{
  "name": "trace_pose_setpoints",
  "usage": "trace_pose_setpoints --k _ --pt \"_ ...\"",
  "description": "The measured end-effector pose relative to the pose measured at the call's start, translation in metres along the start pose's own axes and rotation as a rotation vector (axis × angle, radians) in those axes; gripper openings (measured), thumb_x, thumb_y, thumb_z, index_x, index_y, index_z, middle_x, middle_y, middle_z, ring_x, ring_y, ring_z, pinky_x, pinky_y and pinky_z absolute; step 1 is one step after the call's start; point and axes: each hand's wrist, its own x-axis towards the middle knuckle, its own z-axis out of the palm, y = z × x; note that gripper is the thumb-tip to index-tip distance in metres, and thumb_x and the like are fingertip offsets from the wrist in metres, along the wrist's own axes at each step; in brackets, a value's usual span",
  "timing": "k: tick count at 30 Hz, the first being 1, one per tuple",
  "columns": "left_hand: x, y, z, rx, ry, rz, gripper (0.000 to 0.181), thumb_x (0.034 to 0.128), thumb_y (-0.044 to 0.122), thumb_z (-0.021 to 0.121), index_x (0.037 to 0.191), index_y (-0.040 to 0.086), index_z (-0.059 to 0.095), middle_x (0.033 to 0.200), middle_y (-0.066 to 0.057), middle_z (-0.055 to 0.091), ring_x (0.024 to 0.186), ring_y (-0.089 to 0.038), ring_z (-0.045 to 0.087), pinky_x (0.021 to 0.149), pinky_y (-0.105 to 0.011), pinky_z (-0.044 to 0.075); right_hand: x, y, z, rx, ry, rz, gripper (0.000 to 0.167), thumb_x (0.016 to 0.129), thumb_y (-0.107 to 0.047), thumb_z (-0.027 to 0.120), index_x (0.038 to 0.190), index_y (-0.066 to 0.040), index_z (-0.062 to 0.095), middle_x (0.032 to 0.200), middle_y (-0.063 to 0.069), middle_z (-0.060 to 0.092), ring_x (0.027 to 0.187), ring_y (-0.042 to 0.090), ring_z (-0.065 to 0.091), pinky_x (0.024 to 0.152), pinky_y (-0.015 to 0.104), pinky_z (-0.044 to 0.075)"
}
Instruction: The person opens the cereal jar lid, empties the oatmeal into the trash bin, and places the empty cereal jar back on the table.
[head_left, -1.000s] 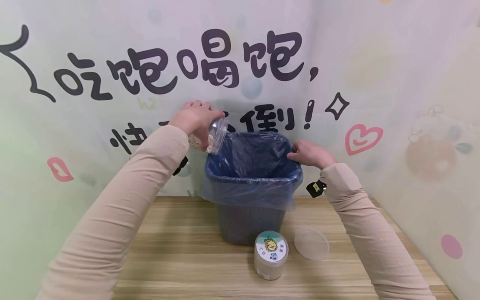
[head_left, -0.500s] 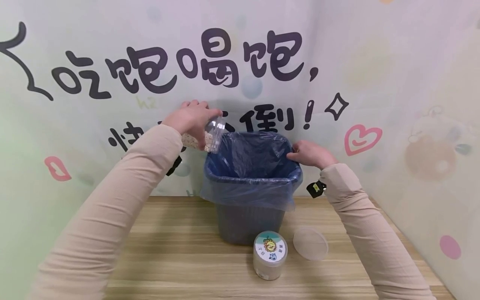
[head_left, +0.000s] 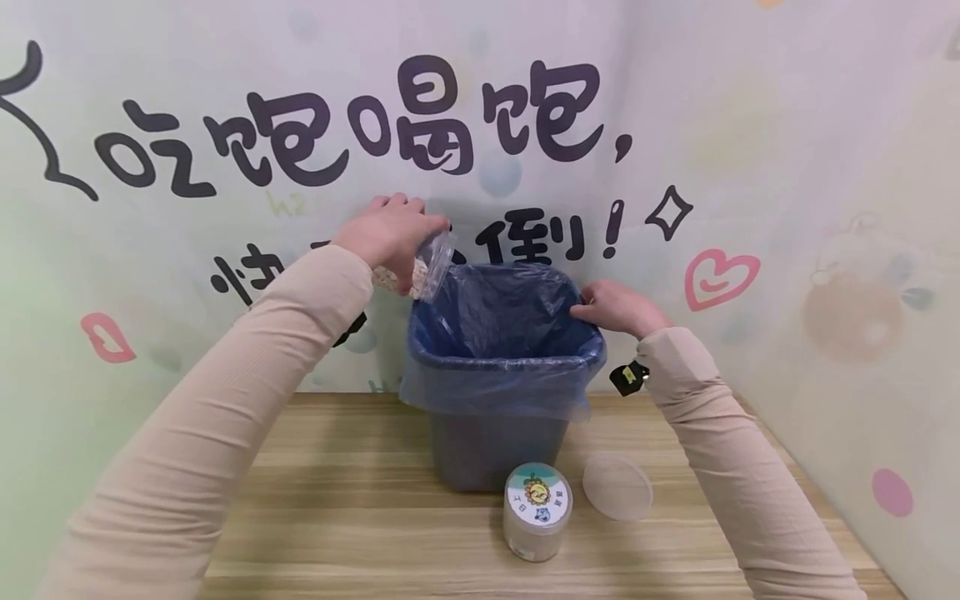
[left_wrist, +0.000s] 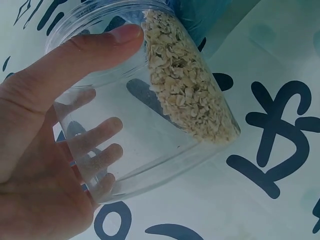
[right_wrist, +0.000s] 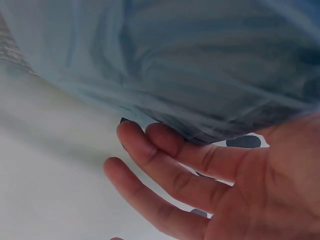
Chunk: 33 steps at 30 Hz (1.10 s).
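In the head view my left hand (head_left: pixel 388 236) grips a clear plastic jar (head_left: pixel 435 265), tilted with its mouth over the left rim of a trash bin (head_left: pixel 487 454). Rolled oats (left_wrist: pixel 187 82) lie along the jar's lower side in the left wrist view, reaching toward the mouth. A thin blue trash bag (head_left: pixel 498 387) lines the bin and folds over its rim. My right hand (head_left: pixel 621 308) holds the bin's right rim through the bag, thumb on top. In the right wrist view its fingers (right_wrist: pixel 170 175) sit below the bag's edge. The bin's bottom is hidden.
A lidded jar (head_left: pixel 537 521) with a sunflower label stands in front of the bin on the wooden table (head_left: pixel 337 500). Beside it lies a translucent round lid (head_left: pixel 617 487). A printed wall (head_left: pixel 787 167) closes off the back, right behind the bin.
My left hand and the oat jar shift slightly left, then back right, and the jar tips a little more. The right hand keeps its hold on the bin.
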Motion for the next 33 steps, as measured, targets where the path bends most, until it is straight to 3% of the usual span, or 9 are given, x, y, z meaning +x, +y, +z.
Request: trace_pose_setpoints --k 8,15,27,33 --pt "-0.001 -0.001 0.000 0.033 -0.024 -0.015 0.100 0.0621 0.018 0.086 0.148 0.013 0.035 0.135 -0.023 0.041 0.123 -0.041 0.035 0.106 -0.055 0.024 0.001 -0.003 0.000 -0.004 0.016 0.006 0.024 0.092 -0.019 0.052 0.080 0.000 0.059 0.072 0.005 0.054 0.068 0.021 0.050 0.062 0.032 0.040" --pt "-0.005 0.000 0.000 0.029 -0.027 0.003 0.102 0.0631 0.019 0.086 0.149 0.013 0.032 0.137 -0.023 0.040 0.124 -0.041 0.034 0.106 -0.056 0.023 -0.001 0.003 0.003 0.021 0.076 -0.004 0.032 0.092 -0.020 0.055 0.063 -0.010 0.047 0.060 -0.001 0.041 0.056 0.016 0.041 0.053 0.029 0.032" --pt "-0.009 0.001 0.002 0.028 -0.026 -0.005 0.105 0.0619 0.019 0.087 0.150 0.014 0.031 0.137 -0.022 0.041 0.124 -0.039 0.035 0.107 -0.055 0.022 0.000 0.004 0.011 0.063 0.154 -0.026 0.038 0.090 -0.021 0.056 0.057 -0.014 0.039 0.055 -0.005 0.033 0.051 0.012 0.033 0.051 0.027 0.027" --pt "-0.008 0.002 0.003 0.026 -0.014 0.003 0.105 0.0611 0.019 0.087 0.150 0.015 0.031 0.135 -0.021 0.042 0.122 -0.038 0.036 0.106 -0.054 0.023 -0.001 0.011 0.006 0.114 0.107 -0.049 0.033 0.092 -0.018 0.055 0.061 -0.010 0.045 0.058 -0.004 0.038 0.055 0.013 0.036 0.053 0.028 0.031"
